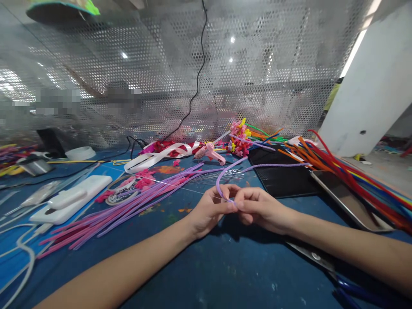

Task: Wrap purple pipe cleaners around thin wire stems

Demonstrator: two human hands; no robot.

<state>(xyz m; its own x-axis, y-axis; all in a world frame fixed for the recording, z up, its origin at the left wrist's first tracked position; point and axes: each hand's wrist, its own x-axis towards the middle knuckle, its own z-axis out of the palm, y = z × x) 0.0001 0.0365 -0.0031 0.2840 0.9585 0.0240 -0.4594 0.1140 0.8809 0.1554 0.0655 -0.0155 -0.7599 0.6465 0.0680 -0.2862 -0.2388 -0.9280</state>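
Note:
My left hand [209, 210] and my right hand [260, 208] meet above the blue table [225, 266], fingertips pinched together on a lilac pipe cleaner [222, 178]. The stem is bent into a loop that rises from the pinch; its free ends run back and to the right over a black mat [283, 178]. A fan of pink and lilac pipe cleaners [128, 206] lies to the left of my left hand.
A pink glue gun [210, 152], white ribbon [154, 156] and small pink flowers [240, 139] lie at the back. Red, orange and blue pipe cleaners [354, 180] cross a metal tray [344, 199] at right. White boxes [71, 199] and cables sit left. Scissors [325, 264] lie under my right forearm.

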